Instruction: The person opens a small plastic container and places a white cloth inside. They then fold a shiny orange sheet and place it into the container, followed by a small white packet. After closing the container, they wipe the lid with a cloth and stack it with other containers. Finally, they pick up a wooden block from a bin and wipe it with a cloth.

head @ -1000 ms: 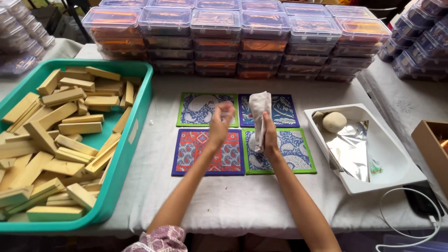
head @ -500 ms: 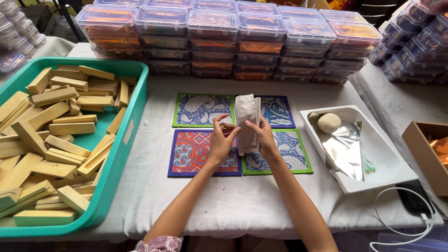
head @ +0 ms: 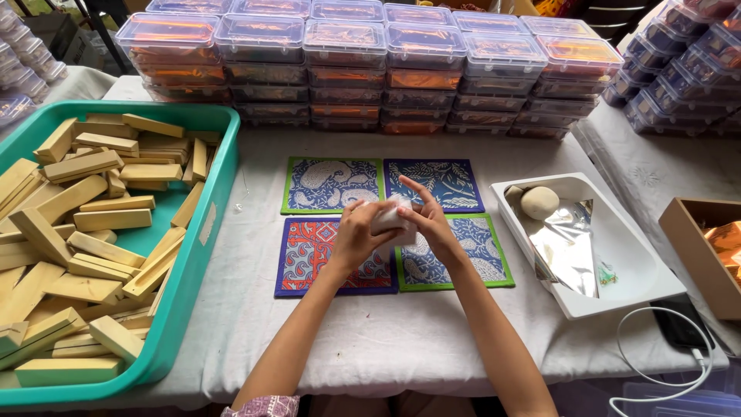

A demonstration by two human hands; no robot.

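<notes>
Down it comes: the white wrapped bundle [head: 392, 220], held upright and tall half a second ago, is now folded short and low between both hands, and the hands sit nearer the mats than they did. From the head camera, the left hand [head: 353, 235] cups the bundle from the left with fingers curled snug on it, thumb over the top; the right hand [head: 426, 220] pinches it from the right, thumb and lower fingers pressed on the wrap, forefinger lifted and stretched out free. Bundle hovers over the meeting corners of the four patterned mats [head: 332, 185], about mid-table. Risk, as I judge it: the wrap looks thin and crumpled, so a hard squeeze could tear it, and with that forefinger off the fold a flap could spring loose. On the left, the teal tray [head: 202, 232] of wooden blocks [head: 93, 224]; on the right, the white tray [head: 617, 255] with a pale ball [head: 539, 202] and foil sheet [head: 570, 247]; far side, stacked clear boxes [head: 363, 62].
</notes>
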